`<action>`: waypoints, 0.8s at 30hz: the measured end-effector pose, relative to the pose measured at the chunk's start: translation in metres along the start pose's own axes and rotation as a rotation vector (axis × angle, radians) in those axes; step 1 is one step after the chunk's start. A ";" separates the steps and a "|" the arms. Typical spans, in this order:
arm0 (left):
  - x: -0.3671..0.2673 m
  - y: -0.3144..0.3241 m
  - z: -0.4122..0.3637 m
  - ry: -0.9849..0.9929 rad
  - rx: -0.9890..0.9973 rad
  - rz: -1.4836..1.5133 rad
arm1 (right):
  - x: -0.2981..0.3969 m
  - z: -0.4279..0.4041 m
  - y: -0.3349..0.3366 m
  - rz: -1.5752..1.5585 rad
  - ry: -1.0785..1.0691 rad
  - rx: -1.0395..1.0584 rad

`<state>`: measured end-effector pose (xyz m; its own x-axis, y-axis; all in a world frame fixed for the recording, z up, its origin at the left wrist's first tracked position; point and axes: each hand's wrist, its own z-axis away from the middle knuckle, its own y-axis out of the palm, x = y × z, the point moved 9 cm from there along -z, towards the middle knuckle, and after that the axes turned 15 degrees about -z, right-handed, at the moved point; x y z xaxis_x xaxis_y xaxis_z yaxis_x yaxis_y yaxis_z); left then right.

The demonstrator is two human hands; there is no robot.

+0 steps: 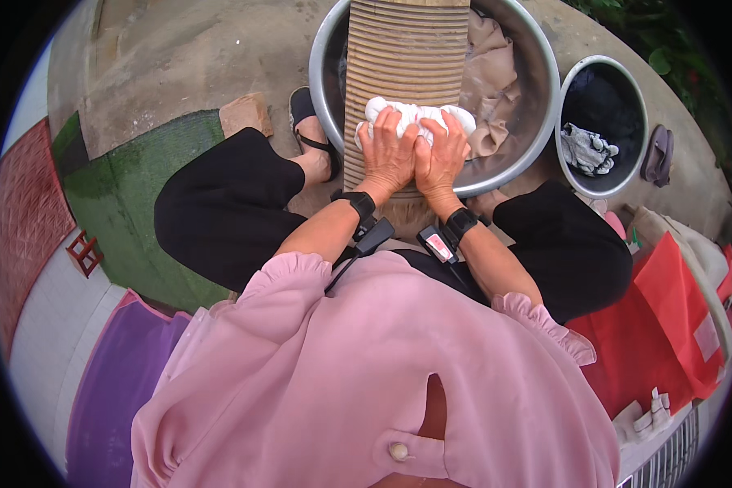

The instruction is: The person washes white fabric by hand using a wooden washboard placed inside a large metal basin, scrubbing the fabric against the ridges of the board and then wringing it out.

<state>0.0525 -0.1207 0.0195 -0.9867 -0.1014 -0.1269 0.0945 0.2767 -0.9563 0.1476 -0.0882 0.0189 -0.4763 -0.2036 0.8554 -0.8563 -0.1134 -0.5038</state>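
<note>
A ribbed wooden washboard (405,67) leans in a large metal basin (540,146), its lower end toward me. Bunched on its ridges is a white cloth (412,114), partly hidden under my fingers. My left hand (387,152) grips the cloth's left part with curled fingers. Close beside it, the thumbs nearly touching, my right hand (442,149) grips the right part. Wet beige fabric (491,79) lies in the basin to the right of the board. Both wrists wear black straps with small devices.
A smaller metal basin (643,131) at the right holds dark water and a grey-white cloth (585,149). Slippers (657,155) lie beyond it. A brick (247,116) sits near my left foot, by a green mat (134,201). A red bag (640,329) is at my right.
</note>
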 end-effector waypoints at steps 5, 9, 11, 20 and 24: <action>-0.002 0.008 -0.028 0.052 0.030 -0.015 | -0.007 -0.025 0.000 0.049 -0.058 -0.062; 0.000 0.009 -0.051 0.089 0.034 -0.013 | -0.011 -0.045 0.003 0.041 -0.038 -0.005; -0.001 0.010 -0.063 0.117 0.015 0.010 | -0.017 -0.053 0.005 0.047 -0.026 0.015; 0.001 0.023 -0.086 0.146 0.165 0.017 | -0.031 -0.074 0.007 0.024 0.038 0.050; 0.000 0.022 -0.089 0.161 0.174 0.021 | -0.030 -0.077 0.004 0.036 0.047 0.042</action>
<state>0.0429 -0.0293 0.0220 -0.9914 0.0598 -0.1166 0.1225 0.1073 -0.9867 0.1429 -0.0081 0.0005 -0.5162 -0.1622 0.8410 -0.8299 -0.1477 -0.5379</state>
